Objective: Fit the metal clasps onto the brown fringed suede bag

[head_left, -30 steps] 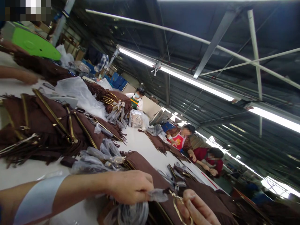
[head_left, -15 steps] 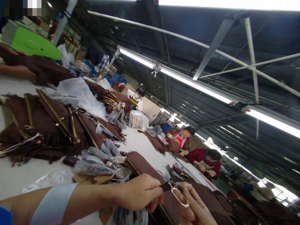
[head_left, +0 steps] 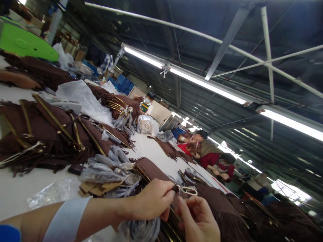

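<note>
Left grip [head_left: 151, 198]: closed in a pinch on a brown strap end [head_left: 175, 188], beside a pale gold metal clasp [head_left: 182, 189].
Right grip [head_left: 199, 218]: drawn in close just below the clasp, thumb near forefinger; impossible to tell whether gripping anything thin.
Surface [head_left: 141, 148]: white, smooth, flat, running away at a slant beneath the goods.
Brown pile [head_left: 58, 117]: soft, matt, suede-like by look; likely limp, easy to fold and rather heavy as a heap. Crossed by stiffer gold zips [head_left: 52, 119]; best lifted from under the body rather than by the fringe.
Near brown piece [head_left: 151, 169]: long, flat, soft-looking, stretched out beyond the hands.
White plastic [head_left: 78, 97]: thin, crumpled, cloudy; probably slippery and almost weightless.
Wrapped bundle [head_left: 101, 174]: greyish film, loose and creased around narrow lengths; likely to slide unless squeezed together.
Clear film [head_left: 51, 195]: wrinkled, glossy, very light; easiest taken by a raised crease.
Card pieces [head_left: 101, 188]: tan, thin, flat-edged, tucked against the wrapped bundle; probably stiff but bendable.
Strap end: dark, narrow, pliable but firmer than the cloth; well suited to a fingertip pinch close to the metal.
Clasp: held up in front of the brown goods. Hard, shiny, rounded into an elongated loop; likely small in weight, slick, prone to swivel. Best steadied by the loop's sides.
</note>
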The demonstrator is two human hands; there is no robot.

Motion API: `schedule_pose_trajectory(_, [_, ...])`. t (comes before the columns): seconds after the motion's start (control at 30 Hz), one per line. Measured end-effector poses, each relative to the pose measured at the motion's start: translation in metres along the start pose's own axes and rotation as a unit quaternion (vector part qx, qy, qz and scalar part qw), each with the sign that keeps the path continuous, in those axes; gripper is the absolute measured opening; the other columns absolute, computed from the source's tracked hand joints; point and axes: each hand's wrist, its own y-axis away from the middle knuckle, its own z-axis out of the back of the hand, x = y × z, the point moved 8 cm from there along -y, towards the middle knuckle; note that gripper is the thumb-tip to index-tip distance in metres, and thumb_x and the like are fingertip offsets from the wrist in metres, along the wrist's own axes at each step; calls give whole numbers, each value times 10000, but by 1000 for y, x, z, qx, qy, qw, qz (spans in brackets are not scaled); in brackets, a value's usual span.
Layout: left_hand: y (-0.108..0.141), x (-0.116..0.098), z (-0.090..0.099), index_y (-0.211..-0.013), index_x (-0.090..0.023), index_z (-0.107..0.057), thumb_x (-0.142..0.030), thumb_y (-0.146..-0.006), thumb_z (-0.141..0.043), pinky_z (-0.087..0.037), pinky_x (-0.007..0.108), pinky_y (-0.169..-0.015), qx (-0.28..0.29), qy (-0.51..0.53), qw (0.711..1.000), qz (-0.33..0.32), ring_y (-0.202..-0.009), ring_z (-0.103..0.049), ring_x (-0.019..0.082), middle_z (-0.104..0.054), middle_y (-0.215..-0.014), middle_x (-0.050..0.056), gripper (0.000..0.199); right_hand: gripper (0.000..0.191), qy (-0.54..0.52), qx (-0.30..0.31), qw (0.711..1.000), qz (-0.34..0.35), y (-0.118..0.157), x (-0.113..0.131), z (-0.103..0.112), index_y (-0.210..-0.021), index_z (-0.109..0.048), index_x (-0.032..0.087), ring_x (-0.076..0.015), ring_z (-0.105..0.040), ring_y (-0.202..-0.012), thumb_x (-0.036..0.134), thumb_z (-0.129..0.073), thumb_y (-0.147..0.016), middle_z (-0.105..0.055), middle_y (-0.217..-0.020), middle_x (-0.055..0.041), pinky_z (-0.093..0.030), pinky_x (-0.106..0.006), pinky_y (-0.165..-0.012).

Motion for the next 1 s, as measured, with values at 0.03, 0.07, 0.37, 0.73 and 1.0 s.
schedule_pose_trajectory(0.03, [3, -5, -1, -774, -174, -582, -195, -893, -374, -378, 168, -459, 1, -19, 1000, -16, -447, -557, 110, -535, -476, -53, 241, 341, 5, -8, 1000, -5, -2, 1, 2, -659, -509, 206, -88, -498, -432, 424, -772, -670, -575, -504, 61, -390, -133, -380])
schedule_pose_trajectory(0.07, [5, -9, -1, -815, -178, -601, -183, -893, -378, -378, 166, -473, 1, -36, 999, -29, -457, -565, 107, -551, -490, -56, 236, 341, 8, -12, 1000, -9, -3, 1, 4, -662, -501, 207, -86, -497, -432, 422, -766, -668, -575, -503, 63, -387, -127, -377])
schedule_pose_trajectory(0.37, [6, -11, -4, -865, -185, -638, -170, -907, -408, -401, 175, -532, -4, -106, 993, -45, -488, -586, 112, -623, -539, -39, 235, 369, 7, 13, 1000, -27, -3, -7, 9, -667, -475, 201, -62, -463, -391, 437, -759, -672, -588, -475, 56, -360, -104, -360])
schedule_pose_trajectory(0.73, [4, -15, -15, -732, -140, -645, -104, -826, -460, -410, 171, -609, 99, 44, 991, -84, -669, -553, 109, -627, -715, -20, 210, 725, -108, 55, 989, -85, -5, -33, 7, -1110, -498, 183, -97, -503, -406, 483, -892, -580, -619, -512, 68, -351, -125, -347])
schedule_pose_trajectory(1.0, [-12, -16, -19, -731, -140, -684, -221, -906, -597, -296, 247, -483, 77, -408, 883, -217, -635, -612, 164, -689, -703, 27, 211, 611, -24, 94, 995, -37, -3, -61, 16, -1158, -525, 174, -201, -679, -648, 494, -801, -716, -719, -794, -42, -566, -290, -587])
